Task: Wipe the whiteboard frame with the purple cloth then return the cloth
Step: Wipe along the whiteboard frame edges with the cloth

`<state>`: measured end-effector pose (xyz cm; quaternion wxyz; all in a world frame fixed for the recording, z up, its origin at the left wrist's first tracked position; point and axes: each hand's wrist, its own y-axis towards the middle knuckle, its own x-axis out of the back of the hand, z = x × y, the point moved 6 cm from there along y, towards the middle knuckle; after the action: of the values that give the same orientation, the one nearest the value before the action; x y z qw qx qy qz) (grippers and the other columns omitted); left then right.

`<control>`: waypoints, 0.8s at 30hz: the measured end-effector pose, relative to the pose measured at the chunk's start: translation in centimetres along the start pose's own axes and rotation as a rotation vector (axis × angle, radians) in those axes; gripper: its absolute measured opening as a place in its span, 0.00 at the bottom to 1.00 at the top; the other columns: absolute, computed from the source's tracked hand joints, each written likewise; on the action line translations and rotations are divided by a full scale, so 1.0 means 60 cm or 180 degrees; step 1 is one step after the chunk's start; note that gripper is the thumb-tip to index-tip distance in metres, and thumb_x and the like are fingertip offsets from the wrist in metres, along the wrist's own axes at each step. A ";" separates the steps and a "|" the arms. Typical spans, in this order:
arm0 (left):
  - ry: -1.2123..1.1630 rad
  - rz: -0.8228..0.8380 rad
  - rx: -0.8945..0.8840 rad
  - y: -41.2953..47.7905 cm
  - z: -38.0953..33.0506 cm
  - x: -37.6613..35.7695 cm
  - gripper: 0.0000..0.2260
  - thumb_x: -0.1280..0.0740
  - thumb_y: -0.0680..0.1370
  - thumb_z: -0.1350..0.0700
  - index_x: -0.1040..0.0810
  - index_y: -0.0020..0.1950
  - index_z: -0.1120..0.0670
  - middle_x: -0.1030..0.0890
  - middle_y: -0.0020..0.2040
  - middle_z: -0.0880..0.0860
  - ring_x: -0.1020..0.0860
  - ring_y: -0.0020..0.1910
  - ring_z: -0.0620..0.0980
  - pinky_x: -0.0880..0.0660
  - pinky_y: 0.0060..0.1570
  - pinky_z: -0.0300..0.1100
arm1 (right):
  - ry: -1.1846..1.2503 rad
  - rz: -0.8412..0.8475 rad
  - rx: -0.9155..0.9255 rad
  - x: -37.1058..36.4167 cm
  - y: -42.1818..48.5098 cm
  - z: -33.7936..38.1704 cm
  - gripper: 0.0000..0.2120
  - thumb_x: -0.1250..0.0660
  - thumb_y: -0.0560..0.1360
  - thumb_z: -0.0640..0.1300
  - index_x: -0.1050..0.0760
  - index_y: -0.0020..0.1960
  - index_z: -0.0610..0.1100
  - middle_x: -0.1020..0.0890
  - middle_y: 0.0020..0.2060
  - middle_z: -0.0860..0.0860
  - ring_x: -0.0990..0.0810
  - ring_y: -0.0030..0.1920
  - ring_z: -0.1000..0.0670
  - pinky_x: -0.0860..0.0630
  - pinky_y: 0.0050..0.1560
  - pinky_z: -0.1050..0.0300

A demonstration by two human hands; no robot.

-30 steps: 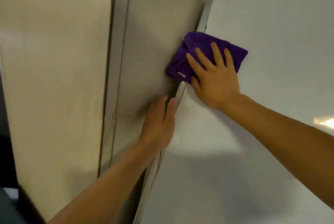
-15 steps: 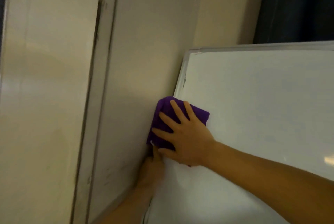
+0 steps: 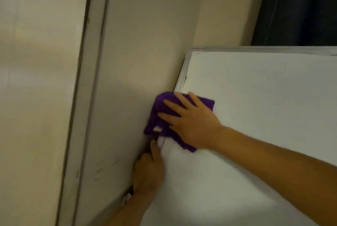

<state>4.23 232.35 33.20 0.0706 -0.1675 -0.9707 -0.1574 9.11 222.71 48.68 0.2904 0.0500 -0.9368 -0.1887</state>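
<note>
Grip: the right hand [image 3: 193,122] lies flat with fingers spread, palm pressing a folded purple terry cloth [image 3: 160,116] against the board; the fingers are extended over the fabric rather than curled around it, so the cloth is pinned, not pinched. The left hand [image 3: 148,169] is closed around the left edge of the board just below the cloth, thumb lying along the front, the other fingers hidden behind the edge. The cloth sits on the left side member of the grey metal whiteboard frame [image 3: 183,72], well below the top left corner, and drapes over both the frame strip and the adjoining white writing surface [image 3: 255,107]. A small pale tag shows near the cloth's lower left corner. Part of the frame is covered by the cloth; above it the strip runs bare up to the corner, then along the top edge to the right. The board stands tilted against a beige wall panel [image 3: 138,43]. Left of that panel runs a grey vertical trim strip [image 3: 91,61]. A dark curtain [image 3: 300,7] hangs behind the board's upper right. Both forearms enter from the lower right and bottom of the view, bare.
</note>
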 end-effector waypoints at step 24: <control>-0.0669 0.0640 -0.0531 0.179 -0.324 -0.054 0.21 0.51 0.85 0.54 0.33 0.72 0.63 0.29 0.70 0.66 0.30 0.68 0.64 0.34 0.65 0.49 | -0.0180 -0.0320 -0.0693 0.038 -0.025 -0.216 0.31 0.43 0.80 0.59 0.47 0.80 0.55 0.44 0.80 0.48 0.50 0.80 0.40 0.56 0.76 0.37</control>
<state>12.62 234.55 53.89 -0.0300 -0.2846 -0.9346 -0.2111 14.48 216.66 59.13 0.2578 0.0598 -0.9149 -0.3050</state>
